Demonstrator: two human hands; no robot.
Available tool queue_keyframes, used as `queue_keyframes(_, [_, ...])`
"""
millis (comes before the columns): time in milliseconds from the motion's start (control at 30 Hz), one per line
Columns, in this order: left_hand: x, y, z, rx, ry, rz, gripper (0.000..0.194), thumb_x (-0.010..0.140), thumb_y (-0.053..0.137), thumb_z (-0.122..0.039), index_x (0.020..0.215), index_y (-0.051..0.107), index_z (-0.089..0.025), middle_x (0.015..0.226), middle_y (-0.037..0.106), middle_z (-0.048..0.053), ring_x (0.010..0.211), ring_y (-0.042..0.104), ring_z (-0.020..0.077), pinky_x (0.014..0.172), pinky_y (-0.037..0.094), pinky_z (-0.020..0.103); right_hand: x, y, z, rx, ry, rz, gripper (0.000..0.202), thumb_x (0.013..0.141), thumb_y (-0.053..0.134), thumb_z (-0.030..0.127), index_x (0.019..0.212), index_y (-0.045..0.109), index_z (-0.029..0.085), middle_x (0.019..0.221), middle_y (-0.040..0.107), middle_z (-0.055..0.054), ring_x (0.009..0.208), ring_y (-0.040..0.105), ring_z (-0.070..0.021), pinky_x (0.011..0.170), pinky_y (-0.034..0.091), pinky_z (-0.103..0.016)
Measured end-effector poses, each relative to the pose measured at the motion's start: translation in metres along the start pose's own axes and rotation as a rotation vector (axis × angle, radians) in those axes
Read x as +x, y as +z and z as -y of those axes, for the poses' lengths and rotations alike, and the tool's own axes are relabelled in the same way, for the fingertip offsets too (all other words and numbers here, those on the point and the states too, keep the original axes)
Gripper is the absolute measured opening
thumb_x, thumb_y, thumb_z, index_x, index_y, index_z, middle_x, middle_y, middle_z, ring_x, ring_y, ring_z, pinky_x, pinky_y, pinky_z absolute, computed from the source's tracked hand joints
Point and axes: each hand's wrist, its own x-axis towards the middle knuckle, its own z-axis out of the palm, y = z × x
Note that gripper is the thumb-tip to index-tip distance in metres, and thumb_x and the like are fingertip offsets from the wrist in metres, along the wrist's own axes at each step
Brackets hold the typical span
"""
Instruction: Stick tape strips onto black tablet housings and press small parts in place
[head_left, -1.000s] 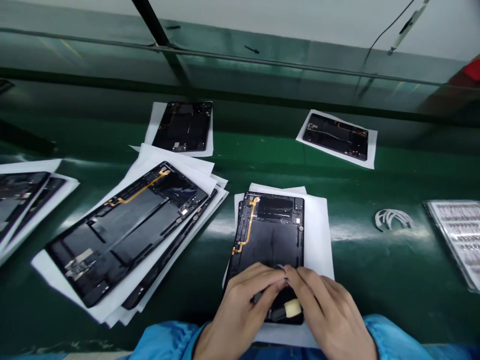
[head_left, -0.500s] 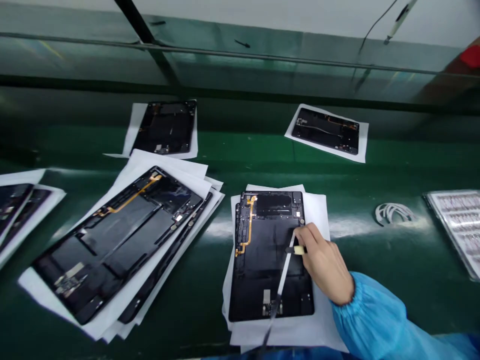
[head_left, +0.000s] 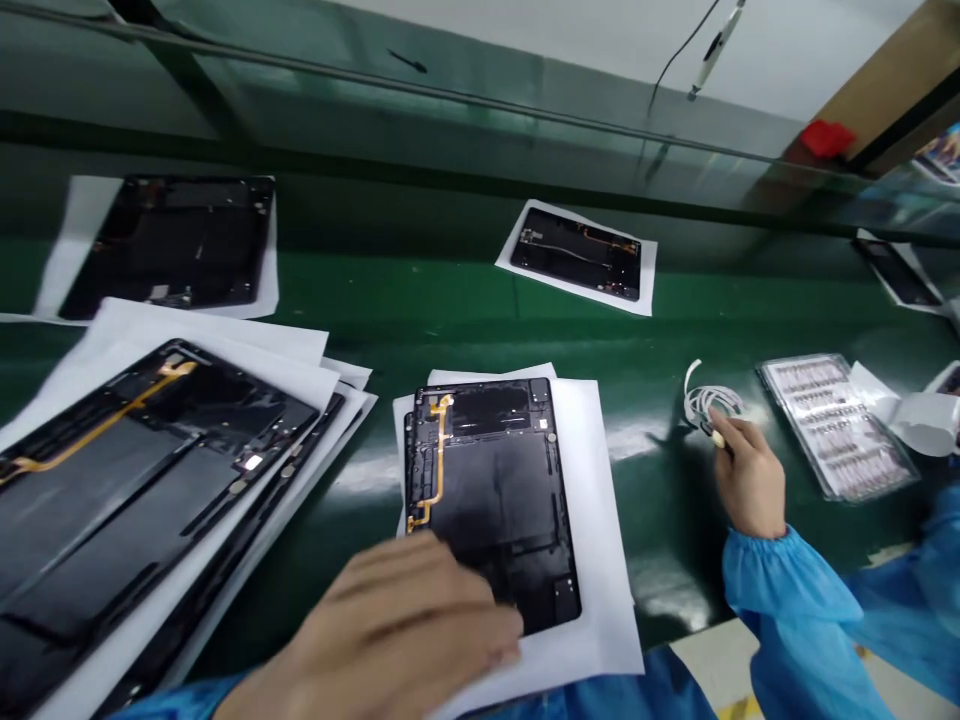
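Note:
An opened black tablet housing (head_left: 495, 490) with an orange flex cable (head_left: 440, 450) lies on white sheets (head_left: 604, 560). My left hand (head_left: 405, 625), smeared by motion, is above its lower left part and hides that corner. Whether its fingers hold anything does not show. Farther right, my right hand (head_left: 752, 480) is closed on a small tool with a pale yellow handle (head_left: 718, 439). Its fingertips are at a loose coil of thin white cables (head_left: 705, 402) on the green table. I cannot tell whether they grip a cable too.
More housings on sheets (head_left: 150, 450) are stacked at left. Others lie behind: one at back left (head_left: 199, 240), one at back centre (head_left: 581, 250). A clear tray of small parts (head_left: 836, 425) is right of the cables. A co-worker's blue sleeve (head_left: 930, 565) shows at far right.
The view has swung right. My right hand has left the tablet housing for the white cables, keeping the pale-handled tool. The white strip no longer shows on the housing. My left hand has come into view.

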Motion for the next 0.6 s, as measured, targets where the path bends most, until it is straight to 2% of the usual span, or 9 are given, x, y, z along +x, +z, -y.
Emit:
queue_keyframes(100, [0.025, -0.007, 0.022, -0.08, -0.067, -0.027, 0.008, 0.087, 0.067, -0.014, 0.091, 0.07, -0.02, 0.078, 0.068, 0.001, 0.064, 0.064, 0.0118, 0.057, 0.053, 0.021, -0.006, -0.016, 0.002, -0.026, 0.022, 0.048, 0.043, 0.086, 0.047, 0.017, 0.126, 0.061, 0.021, 0.107, 0.066, -0.01, 0.085, 0.066, -0.0228, 0.07, 0.052, -0.033])
queue_keyframes(167, [0.033, -0.004, 0.036, -0.118, -0.139, -0.073, 0.004, 0.084, 0.071, -0.016, 0.087, 0.072, -0.019, 0.078, 0.068, 0.002, 0.066, 0.063, 0.0127, 0.058, 0.053, 0.022, -0.003, -0.03, 0.024, 0.068, 0.037, -0.002, 0.04, 0.086, 0.052, 0.022, 0.125, 0.063, 0.021, 0.104, 0.067, -0.01, 0.084, 0.066, -0.0239, 0.071, 0.052, -0.034])
queue_keyframes(233, [0.036, 0.002, 0.047, -0.145, -0.191, -0.09, 0.001, 0.083, 0.072, -0.019, 0.082, 0.073, -0.018, 0.077, 0.067, 0.003, 0.068, 0.063, 0.0133, 0.061, 0.054, 0.023, 0.003, -0.041, 0.059, 0.247, 0.017, 0.008, 0.031, 0.086, 0.057, 0.025, 0.116, 0.067, 0.022, 0.101, 0.067, -0.009, 0.082, 0.066, -0.0228, 0.072, 0.052, -0.034])
queue_keyframes(267, [0.036, 0.005, 0.052, -0.153, -0.211, -0.102, 0.003, 0.082, 0.073, -0.02, 0.08, 0.073, -0.018, 0.077, 0.066, 0.003, 0.07, 0.063, 0.0133, 0.064, 0.054, 0.024, 0.007, -0.045, 0.08, 0.378, -0.042, 0.088, 0.027, 0.086, 0.058, 0.024, 0.111, 0.068, 0.023, 0.1, 0.067, -0.007, 0.084, 0.066, -0.0219, 0.074, 0.052, -0.033])
queue_keyframes(333, [0.036, 0.009, 0.061, -0.169, -0.252, -0.124, 0.006, 0.082, 0.074, -0.023, 0.079, 0.073, -0.017, 0.08, 0.065, 0.003, 0.073, 0.063, 0.0133, 0.069, 0.054, 0.026, 0.013, -0.045, 0.124, 0.675, -0.185, 0.341, 0.024, 0.087, 0.056, 0.018, 0.106, 0.068, 0.024, 0.098, 0.067, -0.005, 0.087, 0.066, -0.0185, 0.076, 0.054, -0.029])
queue_keyframes(400, [0.037, 0.01, 0.067, -0.186, -0.286, -0.137, 0.008, 0.081, 0.075, -0.024, 0.078, 0.073, -0.018, 0.084, 0.064, 0.003, 0.076, 0.062, 0.0133, 0.074, 0.053, 0.028, 0.019, -0.039, 0.162, 0.889, -0.248, 0.556, 0.027, 0.085, 0.056, 0.012, 0.107, 0.067, 0.023, 0.097, 0.065, -0.004, 0.083, 0.066, -0.0151, 0.074, 0.054, -0.025])
queue_keyframes(433, [0.038, 0.009, 0.069, -0.199, -0.3, -0.14, 0.009, 0.081, 0.075, -0.026, 0.077, 0.072, -0.018, 0.085, 0.063, 0.003, 0.077, 0.062, 0.0132, 0.076, 0.053, 0.028, 0.022, -0.035, 0.176, 0.953, -0.253, 0.623, 0.025, 0.084, 0.059, 0.011, 0.105, 0.067, 0.022, 0.095, 0.064, -0.003, 0.081, 0.066, -0.014, 0.073, 0.054, -0.024])
queue_keyframes(500, [0.04, 0.008, 0.071, -0.246, -0.331, -0.117, 0.011, 0.081, 0.075, -0.029, 0.077, 0.072, -0.019, 0.086, 0.063, 0.002, 0.079, 0.062, 0.0133, 0.078, 0.052, 0.028, 0.028, -0.025, 0.192, 1.037, -0.244, 0.688, 0.014, 0.084, 0.063, 0.012, 0.094, 0.067, 0.021, 0.088, 0.063, -0.001, 0.076, 0.063, -0.0128, 0.07, 0.053, -0.023])
queue_keyframes(600, [0.034, 0.009, 0.066, -0.299, -0.417, -0.111, 0.022, 0.085, 0.069, -0.037, 0.099, 0.07, -0.02, 0.096, 0.066, 0.004, 0.089, 0.062, 0.016, 0.082, 0.052, 0.029, 0.035, -0.016, 0.195, 1.117, -0.243, 0.715, 0.007, 0.087, 0.063, 0.016, 0.082, 0.066, 0.019, 0.081, 0.061, 0.0, 0.073, 0.06, -0.0118, 0.065, 0.049, -0.022])
